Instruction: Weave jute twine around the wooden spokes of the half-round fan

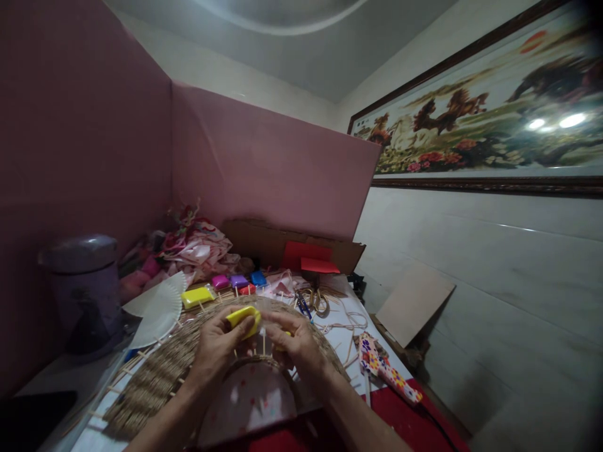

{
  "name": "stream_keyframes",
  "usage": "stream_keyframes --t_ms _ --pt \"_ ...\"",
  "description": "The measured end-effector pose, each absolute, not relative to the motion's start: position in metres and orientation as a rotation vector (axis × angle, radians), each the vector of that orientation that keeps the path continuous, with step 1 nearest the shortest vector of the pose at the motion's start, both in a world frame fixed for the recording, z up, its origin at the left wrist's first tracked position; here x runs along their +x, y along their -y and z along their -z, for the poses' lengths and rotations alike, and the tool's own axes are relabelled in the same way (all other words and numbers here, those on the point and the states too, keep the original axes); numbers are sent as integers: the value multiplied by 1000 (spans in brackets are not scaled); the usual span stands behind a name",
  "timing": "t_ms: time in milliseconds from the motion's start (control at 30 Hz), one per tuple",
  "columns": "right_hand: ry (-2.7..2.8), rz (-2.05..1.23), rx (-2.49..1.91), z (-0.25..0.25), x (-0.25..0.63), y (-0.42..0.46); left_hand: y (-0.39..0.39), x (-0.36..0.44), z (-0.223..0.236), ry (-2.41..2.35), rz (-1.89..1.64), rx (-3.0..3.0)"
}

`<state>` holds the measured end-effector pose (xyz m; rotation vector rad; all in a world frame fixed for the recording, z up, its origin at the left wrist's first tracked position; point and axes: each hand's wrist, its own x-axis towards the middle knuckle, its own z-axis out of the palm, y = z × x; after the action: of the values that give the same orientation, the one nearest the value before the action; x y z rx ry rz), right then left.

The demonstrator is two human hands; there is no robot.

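My left hand (211, 345) is closed on a lump of soft yellow modelling clay (245, 319), thumb pressed against its side. Right beside it, my right hand (304, 345) has its fingers curled in, with a small bit of yellow (285, 336) showing between them; it looks like the same clay. Both hands are over a fan-shaped woven straw piece (155, 383) with thin sticks poking out around its edge. Inside its inner arch is a pale panel (257, 395) with small reddish spots.
Behind the weave lie a yellow clay pack (198, 296) and magenta, purple, blue and red ones. Scissors (321, 304) and cord are to the right, near a flower-patterned glue gun (386, 370). A white pleated plate (160, 314) and a lidded canister (85, 301) stand left.
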<state>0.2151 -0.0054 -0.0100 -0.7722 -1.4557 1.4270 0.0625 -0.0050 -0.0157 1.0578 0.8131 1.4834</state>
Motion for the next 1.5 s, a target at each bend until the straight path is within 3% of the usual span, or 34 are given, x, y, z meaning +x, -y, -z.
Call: stream_keyframes --t_ms 367,567,933,1500 --pt "1285 -1217 -785 11 216 4 9 62 3 -782 -1465 811" --pt "1436 -945 -845 4 210 11 12 67 4 -719 -1455 752" --pt "1227 -1407 -644 14 214 5 16 66 4 -768 -1330 882" --pt "1364 -1196 -764 9 216 7 12 61 8 -777 -1366 963"
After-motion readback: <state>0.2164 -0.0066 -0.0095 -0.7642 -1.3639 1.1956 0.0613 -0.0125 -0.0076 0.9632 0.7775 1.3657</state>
